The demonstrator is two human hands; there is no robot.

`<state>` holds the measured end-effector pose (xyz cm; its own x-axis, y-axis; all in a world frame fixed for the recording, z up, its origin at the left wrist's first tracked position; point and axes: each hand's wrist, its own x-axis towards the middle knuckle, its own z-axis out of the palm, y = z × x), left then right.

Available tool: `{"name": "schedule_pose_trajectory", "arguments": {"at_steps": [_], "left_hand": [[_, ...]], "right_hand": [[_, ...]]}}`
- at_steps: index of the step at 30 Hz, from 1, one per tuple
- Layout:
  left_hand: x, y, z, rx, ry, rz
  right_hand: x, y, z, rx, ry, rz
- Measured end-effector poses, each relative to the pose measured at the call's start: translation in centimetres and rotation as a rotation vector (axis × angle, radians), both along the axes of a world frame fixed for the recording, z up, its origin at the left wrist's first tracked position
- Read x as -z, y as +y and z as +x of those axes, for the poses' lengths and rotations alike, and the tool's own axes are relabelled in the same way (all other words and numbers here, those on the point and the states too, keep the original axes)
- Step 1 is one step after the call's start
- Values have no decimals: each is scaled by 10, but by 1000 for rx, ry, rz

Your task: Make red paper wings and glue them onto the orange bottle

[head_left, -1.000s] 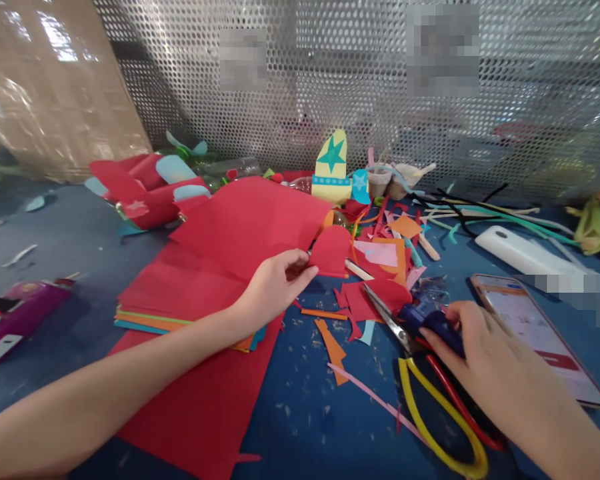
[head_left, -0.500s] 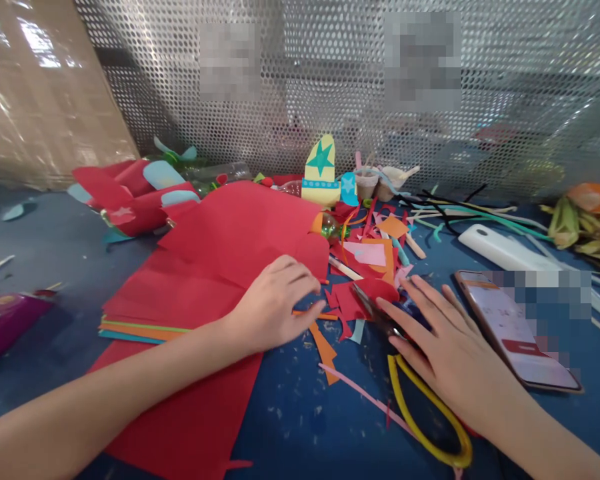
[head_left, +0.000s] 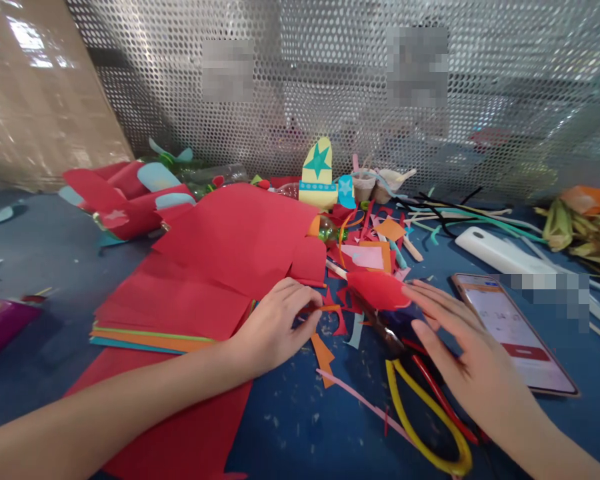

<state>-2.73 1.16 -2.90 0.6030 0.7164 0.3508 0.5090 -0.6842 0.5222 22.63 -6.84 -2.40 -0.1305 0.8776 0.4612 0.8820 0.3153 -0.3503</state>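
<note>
My right hand [head_left: 473,353] pinches the edge of a rounded red paper cutout [head_left: 380,289] at its fingertips. The cutout is tilted up over the blades of a pair of scissors [head_left: 391,341], which lie on the table with yellow and red handles. My left hand [head_left: 283,327] rests loosely curled at the right edge of a paper stack, a small gap between thumb and fingers. A thin orange strip [head_left: 333,308] lies by its fingertips. Under and behind that hand are large red sheets [head_left: 240,233], with orange, green and blue edges showing below.
A phone [head_left: 515,333] and a white glue gun [head_left: 500,250] lie at right. Colored paper scraps [head_left: 365,257] spread across the middle. Behind stand a yellow paper piece with a green star [head_left: 317,163] and a red paper craft [head_left: 125,200], before a perforated metal panel [head_left: 300,80].
My right hand has drawn back from the scissors and lifted the red cutout, which now covers part of the blades. The left hand's thumb and fingers have come closer together.
</note>
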Motion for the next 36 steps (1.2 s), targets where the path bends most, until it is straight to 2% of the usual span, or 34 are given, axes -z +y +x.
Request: {"name": "schedule_pose_trajectory", "arguments": {"at_steps": [2, 7, 9, 11, 15, 18, 20, 25, 32, 36], "left_hand": [[0, -1, 1, -45, -121, -179], [4, -3, 6, -82, -497, -828], [5, -5, 8, -67, -589, -1000], [5, -7, 9, -49, -633, -1101], [2, -13, 9, 22, -666, -1216], [-2, -16, 9, 128, -693, -1266], [-4, -16, 9, 174, -694, -1290], [-5, -16, 7, 187, -781, -1351], [-8, -21, 9, 228, -643, -1425], [-9, -22, 10, 192, -642, -1441]], "right_hand": [[-6, -4, -1, 52, 159, -22], [-14, -13, -6, 229, 555, -59], [-13, -15, -7, 223, 648, -96], [-12, -16, -8, 157, 650, -203], [-8, -17, -12, 2, 560, -377], [-7, -16, -15, -20, 503, -343], [-8, -16, -16, 24, 489, -310], [-11, -16, -14, 51, 427, -235], [-10, -16, -13, -5, 397, -337], [-10, -16, -13, -7, 384, -274]]}}
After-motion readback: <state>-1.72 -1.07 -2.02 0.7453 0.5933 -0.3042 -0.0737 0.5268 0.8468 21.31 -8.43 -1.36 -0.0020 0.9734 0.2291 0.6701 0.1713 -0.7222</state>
